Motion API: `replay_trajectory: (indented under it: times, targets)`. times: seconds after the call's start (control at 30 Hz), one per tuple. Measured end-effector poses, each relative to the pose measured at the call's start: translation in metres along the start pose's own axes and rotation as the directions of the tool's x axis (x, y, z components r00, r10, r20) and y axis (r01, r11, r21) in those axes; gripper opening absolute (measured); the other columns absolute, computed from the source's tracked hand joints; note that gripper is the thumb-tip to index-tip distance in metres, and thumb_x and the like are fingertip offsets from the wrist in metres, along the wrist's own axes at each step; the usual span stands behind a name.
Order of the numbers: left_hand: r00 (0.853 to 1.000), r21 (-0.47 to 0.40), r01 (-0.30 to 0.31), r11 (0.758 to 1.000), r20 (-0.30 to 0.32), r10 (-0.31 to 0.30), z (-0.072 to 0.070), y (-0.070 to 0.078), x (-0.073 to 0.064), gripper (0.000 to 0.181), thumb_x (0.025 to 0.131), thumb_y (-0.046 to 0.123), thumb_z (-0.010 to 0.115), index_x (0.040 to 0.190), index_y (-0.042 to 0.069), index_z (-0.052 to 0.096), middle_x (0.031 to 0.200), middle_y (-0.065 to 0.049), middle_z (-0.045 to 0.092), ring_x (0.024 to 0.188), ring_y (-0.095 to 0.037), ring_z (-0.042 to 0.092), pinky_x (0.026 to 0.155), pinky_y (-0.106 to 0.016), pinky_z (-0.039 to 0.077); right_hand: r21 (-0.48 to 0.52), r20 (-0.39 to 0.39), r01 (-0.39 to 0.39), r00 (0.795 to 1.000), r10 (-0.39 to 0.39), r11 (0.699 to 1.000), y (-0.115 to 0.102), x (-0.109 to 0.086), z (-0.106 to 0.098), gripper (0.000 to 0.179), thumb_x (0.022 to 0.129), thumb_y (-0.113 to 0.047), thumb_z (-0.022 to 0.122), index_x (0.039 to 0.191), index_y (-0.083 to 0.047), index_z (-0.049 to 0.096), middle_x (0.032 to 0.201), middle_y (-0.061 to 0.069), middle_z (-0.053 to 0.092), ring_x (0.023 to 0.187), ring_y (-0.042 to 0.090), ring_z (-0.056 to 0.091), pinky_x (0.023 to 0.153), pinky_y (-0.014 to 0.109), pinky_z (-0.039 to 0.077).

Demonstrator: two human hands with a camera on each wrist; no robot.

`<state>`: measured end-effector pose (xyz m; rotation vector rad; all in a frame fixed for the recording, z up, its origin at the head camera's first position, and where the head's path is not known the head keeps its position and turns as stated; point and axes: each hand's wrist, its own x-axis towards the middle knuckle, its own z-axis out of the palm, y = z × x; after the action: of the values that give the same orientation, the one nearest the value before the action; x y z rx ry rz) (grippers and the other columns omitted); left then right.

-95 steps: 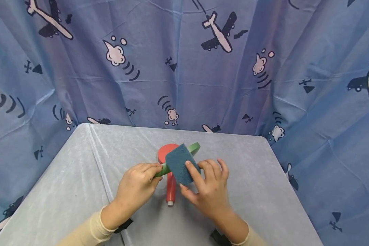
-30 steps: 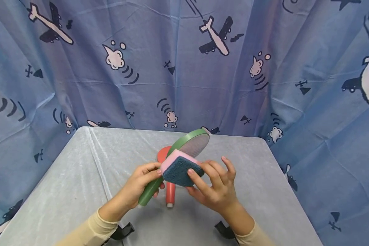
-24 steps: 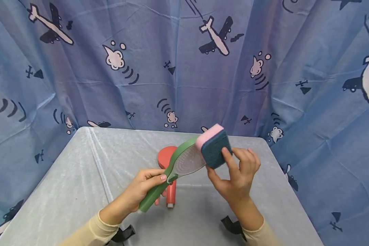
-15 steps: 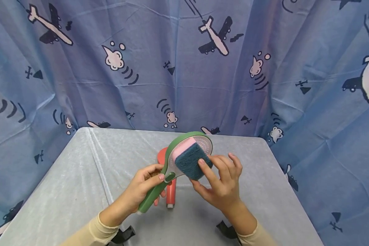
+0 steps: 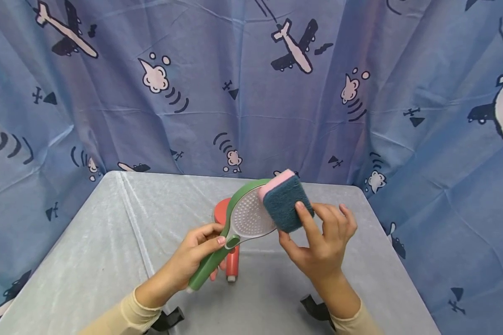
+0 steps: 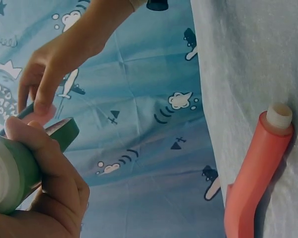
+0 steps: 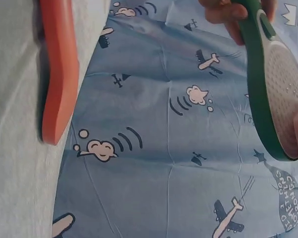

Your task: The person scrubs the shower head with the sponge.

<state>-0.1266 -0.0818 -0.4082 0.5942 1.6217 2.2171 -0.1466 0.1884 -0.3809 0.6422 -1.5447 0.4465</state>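
Gripping shower head (image 5: 244, 223) by handle (image 5: 207, 270), our left hand (image 5: 190, 251) presumably bared face (image 5: 251, 216); our right hand (image 5: 322, 244) pinched sponge (image 5: 287, 204).

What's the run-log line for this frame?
left hand: grips green shower head | right hand: holds sponge | head view: sponge partly hides green shower head | red shower head: on table
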Motion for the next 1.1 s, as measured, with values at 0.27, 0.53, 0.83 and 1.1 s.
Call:
replay_trajectory:
  times: [0.27,0.53,0.83,1.1]
  targets:
    - [1.000,-0.035,0.013,0.999,0.010,-0.012,-0.001,0.003,-0.002,0.029,0.106,0.016,0.049,0.125,-0.005,0.054,0.098,-0.013,0.070,0.061,-0.013,0.069,0.044,-0.027,0.055,0.137,0.122,0.200,0.968,-0.217,0.970,-0.009,-0.002,0.004,0.040,0.087,-0.035,0.072,0.115,-0.006,0.074,0.102,0.021,0.066,0.094,0.038,0.057,0.102,0.063,0.035]
    - [0.999,-0.071,0.042,0.997,0.004,-0.041,0.000,0.005,-0.002,0.026,0.105,0.016,0.050,0.124,0.000,0.056,0.097,-0.009,0.071,0.061,-0.013,0.069,0.045,-0.026,0.055,0.006,0.027,0.073,0.997,-0.074,0.997,0.001,0.003,0.000,0.042,0.085,-0.038,0.074,0.112,-0.005,0.075,0.097,0.021,0.063,0.091,0.039,0.055,0.104,0.061,0.032]
    - [0.999,-0.133,0.045,0.990,0.013,-0.044,-0.005,0.011,-0.001,0.024,0.106,0.016,0.045,0.124,0.002,0.053,0.093,-0.008,0.069,0.058,-0.012,0.068,0.045,-0.024,0.055,0.173,0.180,0.209,0.954,-0.240,0.963,-0.005,-0.002,0.003,0.043,0.088,-0.037,0.070,0.117,-0.005,0.073,0.102,0.020,0.066,0.095,0.038,0.057,0.098,0.063,0.036]
    - [0.999,-0.140,0.042,0.989,0.018,-0.040,-0.006,0.013,-0.003,0.020,0.106,0.015,0.044,0.120,0.004,0.053,0.094,-0.007,0.070,0.060,-0.012,0.068,0.046,-0.025,0.055,0.021,0.112,0.091,0.989,-0.093,0.996,0.003,-0.001,-0.002,0.044,0.087,-0.039,0.072,0.114,-0.006,0.075,0.097,0.020,0.064,0.092,0.039,0.055,0.102,0.063,0.032]
